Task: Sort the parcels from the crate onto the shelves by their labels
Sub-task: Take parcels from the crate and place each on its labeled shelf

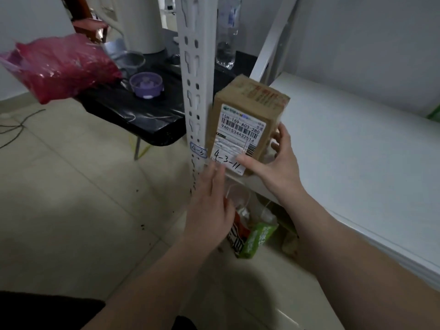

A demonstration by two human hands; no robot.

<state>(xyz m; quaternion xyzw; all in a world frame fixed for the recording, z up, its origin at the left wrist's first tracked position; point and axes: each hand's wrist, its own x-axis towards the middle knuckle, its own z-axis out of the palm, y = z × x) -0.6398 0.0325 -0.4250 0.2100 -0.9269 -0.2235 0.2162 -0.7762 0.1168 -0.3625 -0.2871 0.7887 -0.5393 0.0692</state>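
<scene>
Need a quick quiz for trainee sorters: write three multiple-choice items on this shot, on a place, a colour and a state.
1. Where does the cardboard parcel stand? A floor; B white shelf, beside the slotted upright; C black table.
2. The plastic bag at upper left is: A red; B green; C black.
3. The right hand is: A idle; B holding the bag; C gripping the parcel.
Answers: 1 B, its base sits on the shelf; 2 A, red film; 3 C, thumb on its label.

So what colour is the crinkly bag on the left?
The crinkly bag is pinkish red; the head view shows it.
</scene>
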